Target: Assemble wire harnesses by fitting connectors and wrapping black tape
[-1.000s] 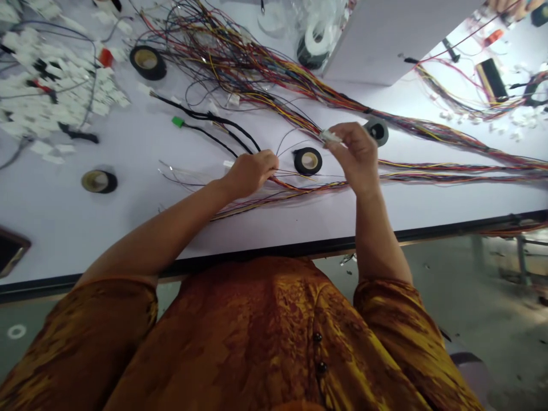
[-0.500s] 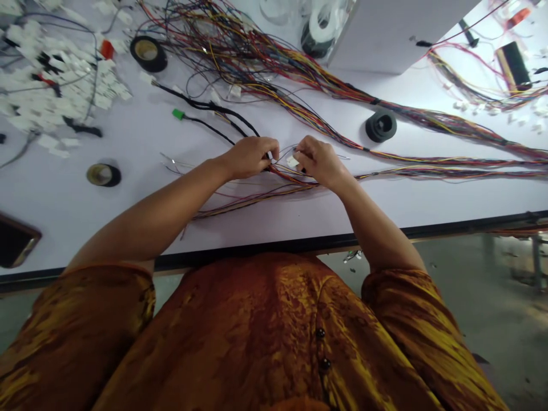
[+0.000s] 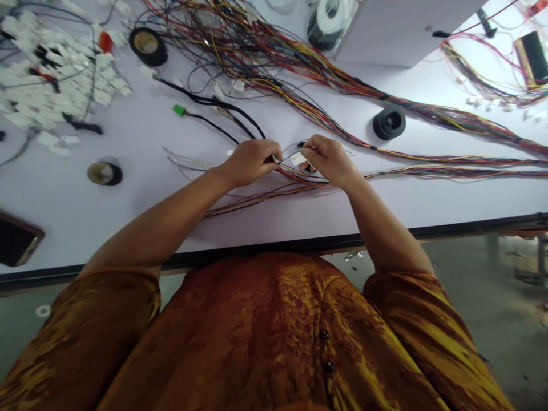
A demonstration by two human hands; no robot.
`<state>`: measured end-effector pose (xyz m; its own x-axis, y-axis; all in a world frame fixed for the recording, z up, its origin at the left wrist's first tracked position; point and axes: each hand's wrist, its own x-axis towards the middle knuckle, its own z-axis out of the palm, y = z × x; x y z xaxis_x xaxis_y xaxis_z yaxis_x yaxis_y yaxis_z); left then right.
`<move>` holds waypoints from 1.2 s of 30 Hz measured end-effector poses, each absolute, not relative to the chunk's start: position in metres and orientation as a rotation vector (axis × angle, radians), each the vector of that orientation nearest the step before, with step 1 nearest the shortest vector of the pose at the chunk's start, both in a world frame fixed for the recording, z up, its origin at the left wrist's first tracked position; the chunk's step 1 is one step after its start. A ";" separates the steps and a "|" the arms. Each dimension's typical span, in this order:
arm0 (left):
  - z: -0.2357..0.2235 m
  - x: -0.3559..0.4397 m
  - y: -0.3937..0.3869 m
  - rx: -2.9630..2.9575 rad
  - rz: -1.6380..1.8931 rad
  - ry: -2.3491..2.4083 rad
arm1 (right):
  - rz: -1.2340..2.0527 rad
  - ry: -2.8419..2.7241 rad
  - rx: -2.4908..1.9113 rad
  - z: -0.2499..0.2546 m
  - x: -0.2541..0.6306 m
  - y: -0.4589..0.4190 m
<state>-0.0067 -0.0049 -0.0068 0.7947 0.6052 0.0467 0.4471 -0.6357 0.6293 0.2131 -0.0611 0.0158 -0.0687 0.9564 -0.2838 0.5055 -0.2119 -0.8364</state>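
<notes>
— A pale worktop (image 3: 274,231) with a dark front edge, wires strewn along it. Where is the piece being handled?

— About midway along, set back from the front edge: a white connector housing (image 3: 298,158), pinched in the fingertips of the right hand (image 3: 330,161). The left hand (image 3: 248,164) is curled around coloured wires (image 3: 295,174); its fingers hide just which ones.

— Do the hands meet?

— No, they're near but apart, with thin wires between. A black tape roll (image 3: 302,145) sits partly hidden by the right hand.

— And farther out?

— Black-wrapped branches (image 3: 209,101) run from the left hand toward the back edge, near a green connector (image 3: 178,110) on its own dark lead. A long harness (image 3: 342,80) lies behind, a heap of white connectors (image 3: 60,85) toward the back left corner, a phone (image 3: 19,240) at the front left.

— How far along?

— Partway, I'd judge: those branches are wrapped, yet wire ends (image 3: 173,156) beside the left arm lie loose. Whether any wire sits in the housing, I can't tell.

— Changed since a second ago?

— The right hand was farther right, leaving that roll uncovered; now it's close to the left, which has barely shifted.
</notes>
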 end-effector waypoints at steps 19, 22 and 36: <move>-0.019 0.004 -0.006 2.257 0.404 1.003 | 0.905 -1.161 -1.402 0.070 0.223 -0.062; -0.022 0.004 -0.005 2.212 0.441 0.993 | 0.893 -1.289 -1.494 0.078 0.225 -0.063; -0.020 0.004 -0.015 2.297 0.476 0.974 | 1.234 -1.573 -1.813 -0.001 0.202 -0.018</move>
